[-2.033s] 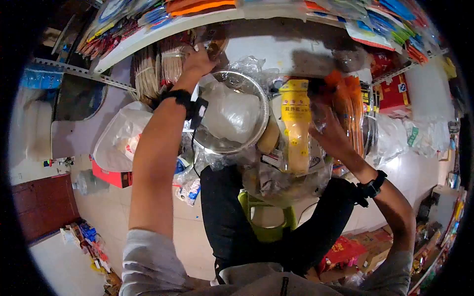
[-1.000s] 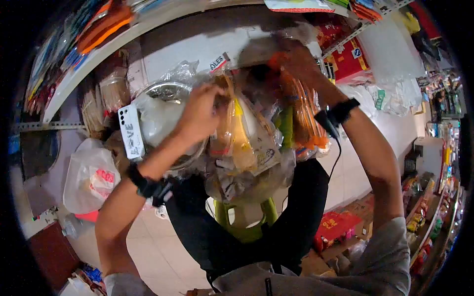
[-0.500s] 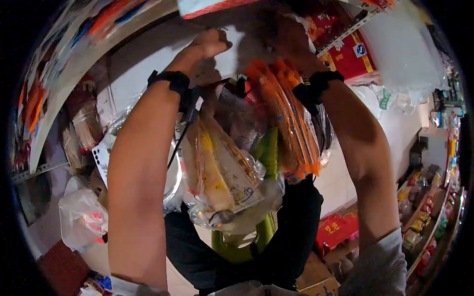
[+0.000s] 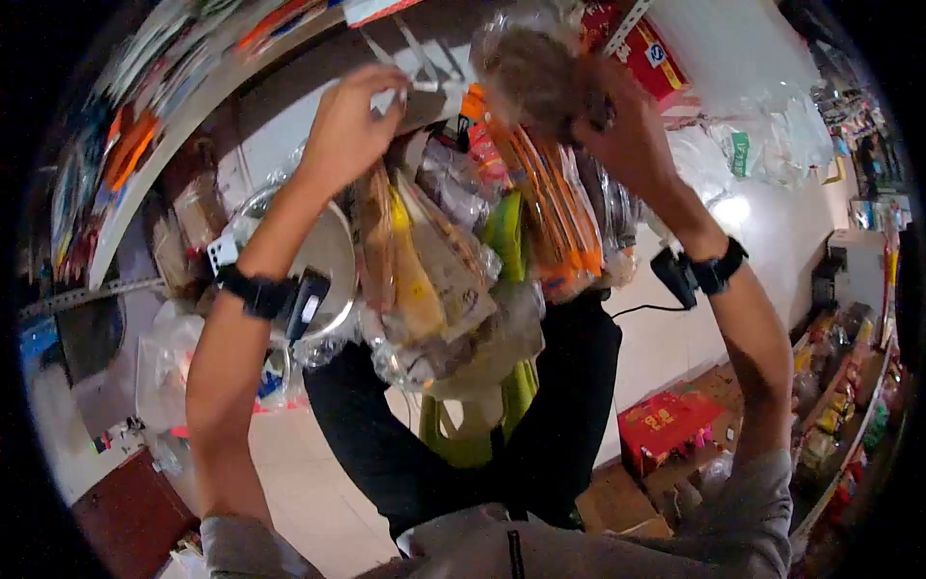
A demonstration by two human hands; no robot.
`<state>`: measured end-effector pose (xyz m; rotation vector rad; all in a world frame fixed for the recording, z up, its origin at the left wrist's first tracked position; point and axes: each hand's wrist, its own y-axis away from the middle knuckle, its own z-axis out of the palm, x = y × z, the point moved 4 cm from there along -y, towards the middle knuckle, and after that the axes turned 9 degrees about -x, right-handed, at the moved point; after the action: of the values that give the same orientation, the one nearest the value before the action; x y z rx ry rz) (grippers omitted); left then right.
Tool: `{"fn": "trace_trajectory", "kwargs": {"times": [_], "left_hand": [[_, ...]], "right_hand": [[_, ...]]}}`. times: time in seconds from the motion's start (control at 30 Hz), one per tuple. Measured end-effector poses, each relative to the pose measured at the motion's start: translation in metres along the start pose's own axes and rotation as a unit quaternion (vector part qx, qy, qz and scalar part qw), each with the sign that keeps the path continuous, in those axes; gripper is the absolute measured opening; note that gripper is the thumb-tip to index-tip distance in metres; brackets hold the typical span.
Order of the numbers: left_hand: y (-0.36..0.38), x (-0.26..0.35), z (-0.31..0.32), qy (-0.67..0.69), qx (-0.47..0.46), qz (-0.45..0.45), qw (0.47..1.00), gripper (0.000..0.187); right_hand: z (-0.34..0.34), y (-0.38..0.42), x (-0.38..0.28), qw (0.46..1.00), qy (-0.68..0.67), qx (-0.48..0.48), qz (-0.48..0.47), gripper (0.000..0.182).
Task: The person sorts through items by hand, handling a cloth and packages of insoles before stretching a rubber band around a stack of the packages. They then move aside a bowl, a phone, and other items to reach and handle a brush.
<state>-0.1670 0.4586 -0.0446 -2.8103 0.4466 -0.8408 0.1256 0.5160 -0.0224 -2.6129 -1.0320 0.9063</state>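
Note:
My right hand (image 4: 627, 130) grips a dark brown bundle in clear plastic wrap (image 4: 531, 82), blurred by motion and raised over the packets. My left hand (image 4: 349, 130) hovers at the upper left, its curved fingers and thumb apart with nothing visible between them. Below and between the hands, long orange-edged packets (image 4: 555, 207) stand side by side. To their left lean clear packets with yellow and brown contents (image 4: 415, 275). A green stool or chair (image 4: 519, 405) shows beneath them, between my knees.
A round metal pan or basin (image 4: 333, 261) sits left of the packets. Shelving with a pale edge (image 4: 164, 145) curves across the upper left. White plastic bags (image 4: 772, 140) lie at the upper right, and a red box (image 4: 666, 420) stands on the floor at the right.
The brown bundle has come into clear view, lifted in my right hand, which has moved down and right. My left hand has shifted left and its fingers have spread from a closed shape.

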Motion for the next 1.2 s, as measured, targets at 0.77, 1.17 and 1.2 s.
{"fn": "trace_trajectory", "kwargs": {"times": [0.77, 1.17, 1.2], "left_hand": [[0.383, 0.021, -0.035, 0.008, 0.104, -0.322, 0.941, 0.024], [0.358, 0.038, 0.163, 0.097, 0.091, -0.456, 0.880, 0.042], [0.356, 0.035, 0.164, 0.111, 0.101, -0.464, 0.873, 0.037]], "right_hand": [[0.019, 0.185, -0.144, 0.922, -0.026, -0.359, 0.145, 0.022], [0.217, 0.287, -0.160, 0.914, -0.116, -0.369, 0.127, 0.047], [0.222, 0.290, -0.159, 0.903, -0.148, -0.361, 0.179, 0.048]]}}
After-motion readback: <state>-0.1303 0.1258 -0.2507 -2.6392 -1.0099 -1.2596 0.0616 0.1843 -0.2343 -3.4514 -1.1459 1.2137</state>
